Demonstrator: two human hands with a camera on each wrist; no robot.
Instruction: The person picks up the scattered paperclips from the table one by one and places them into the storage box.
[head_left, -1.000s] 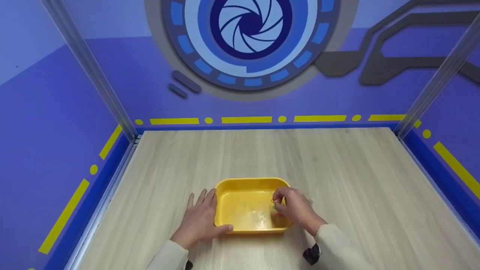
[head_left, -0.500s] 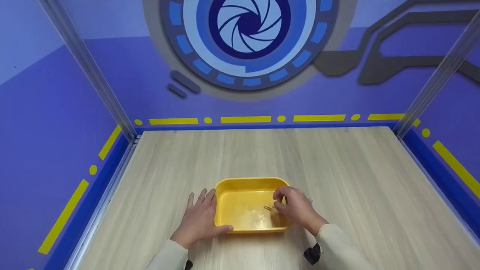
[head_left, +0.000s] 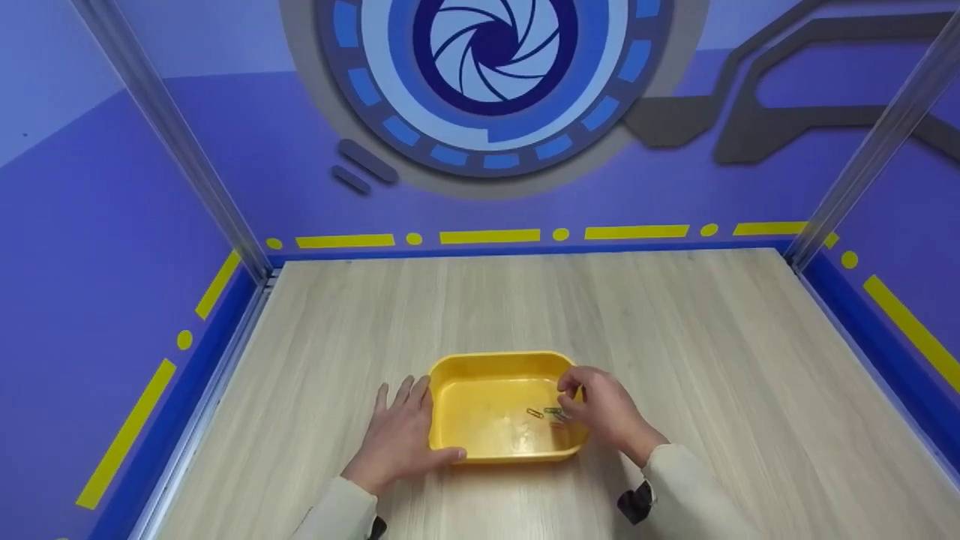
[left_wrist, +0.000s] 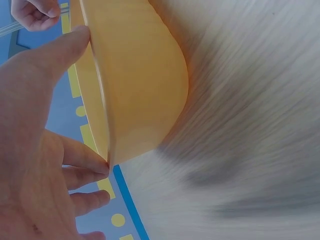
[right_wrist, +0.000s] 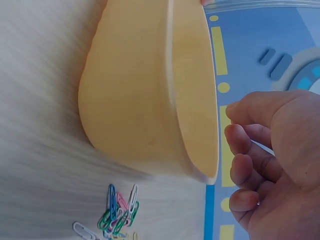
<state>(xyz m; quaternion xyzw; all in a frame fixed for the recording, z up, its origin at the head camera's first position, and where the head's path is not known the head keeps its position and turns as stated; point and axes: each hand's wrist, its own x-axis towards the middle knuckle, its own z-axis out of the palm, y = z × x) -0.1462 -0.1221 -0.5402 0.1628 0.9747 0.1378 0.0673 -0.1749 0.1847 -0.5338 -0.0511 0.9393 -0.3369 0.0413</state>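
Head view: paper clips [head_left: 535, 412] lie in the tray [head_left: 480, 412]; probably light, stiff, slippery, best pinched at one end; the left hand [head_left: 397, 435] touches the tray, fingers straight; the right hand [head_left: 606, 409] looks relaxed, empty.

Downward head view, sideways wrist close-ups, apparently sharing tray [head_left: 480, 420]

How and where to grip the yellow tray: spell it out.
I'd pinch the rim at both short ends, coming from left and right: the yellow tray sits open side up, its longer sides running left to right. Paper clips lie inside, so keep it level.
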